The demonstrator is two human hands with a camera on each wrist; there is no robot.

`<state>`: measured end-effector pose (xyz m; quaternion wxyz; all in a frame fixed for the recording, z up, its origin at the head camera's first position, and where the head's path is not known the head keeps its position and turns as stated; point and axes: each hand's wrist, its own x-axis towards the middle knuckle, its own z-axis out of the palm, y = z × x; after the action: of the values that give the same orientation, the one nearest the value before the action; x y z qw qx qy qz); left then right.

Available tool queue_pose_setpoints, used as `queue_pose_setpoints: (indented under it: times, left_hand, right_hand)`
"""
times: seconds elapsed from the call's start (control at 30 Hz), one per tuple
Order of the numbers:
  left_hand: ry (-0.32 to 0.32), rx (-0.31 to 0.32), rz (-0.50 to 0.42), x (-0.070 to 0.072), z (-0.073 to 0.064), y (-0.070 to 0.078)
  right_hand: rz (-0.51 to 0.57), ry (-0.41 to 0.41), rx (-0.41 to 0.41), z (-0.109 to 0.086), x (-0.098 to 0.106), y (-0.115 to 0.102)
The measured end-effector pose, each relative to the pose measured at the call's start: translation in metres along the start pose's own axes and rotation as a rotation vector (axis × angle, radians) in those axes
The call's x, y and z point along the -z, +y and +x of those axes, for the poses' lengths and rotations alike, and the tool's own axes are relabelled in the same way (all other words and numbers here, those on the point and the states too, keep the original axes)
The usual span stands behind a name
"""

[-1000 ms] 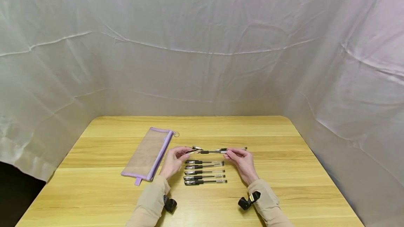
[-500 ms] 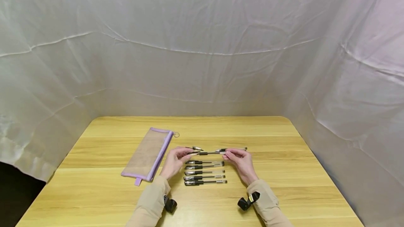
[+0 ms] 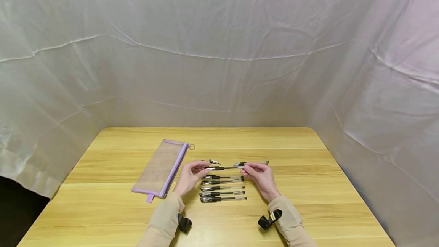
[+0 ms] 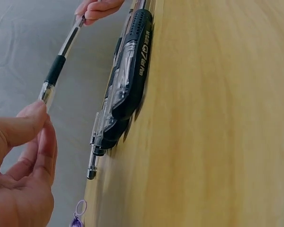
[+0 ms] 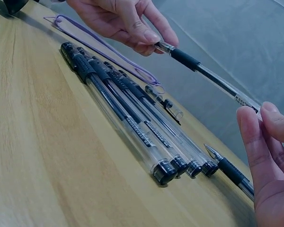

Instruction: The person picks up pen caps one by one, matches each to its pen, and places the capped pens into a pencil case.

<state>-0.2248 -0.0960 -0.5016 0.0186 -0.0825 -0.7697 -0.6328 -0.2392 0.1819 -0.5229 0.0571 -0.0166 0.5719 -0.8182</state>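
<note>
In the head view my left hand (image 3: 189,175) and right hand (image 3: 263,178) hold a gel pen (image 3: 224,168) level between them, above the wooden table. Thumb and fingers of the left hand pinch a clear-and-black pen cap (image 5: 164,47), which sits over the tip end of this pen, right at the black grip. The right hand pinches the far end of its clear barrel. Just nearer to me lies a row of several capped gel pens (image 3: 223,193), side by side. Beyond the held pen are a loose cap (image 3: 215,161) and, to the right, an uncapped pen (image 5: 233,173).
A mesh zip pouch (image 3: 159,169) with purple edging lies flat to the left of the hands, its ring (image 3: 192,146) at the upper corner. Grey fabric (image 3: 219,87) hangs behind and on both sides of the wooden table (image 3: 329,201).
The right hand has shifted slightly left with the pen. Its tip, bare a second ago, is now inside the cap in the left hand. The lined-up pens stay in place.
</note>
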Motion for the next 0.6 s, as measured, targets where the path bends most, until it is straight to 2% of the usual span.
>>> queue_pose_setpoints:
  times: [0.27, 0.6]
  left_hand:
    - [0.023, 0.024, -0.073, -0.0002, -0.0002, -0.0018]
    - [0.034, 0.009, -0.120, 0.0024, -0.0004, -0.0045]
  right_hand:
    - [0.012, -0.014, 0.024, -0.0016, -0.0005, -0.0009]
    - [0.011, -0.067, 0.043, -0.0018, -0.0004, -0.0004]
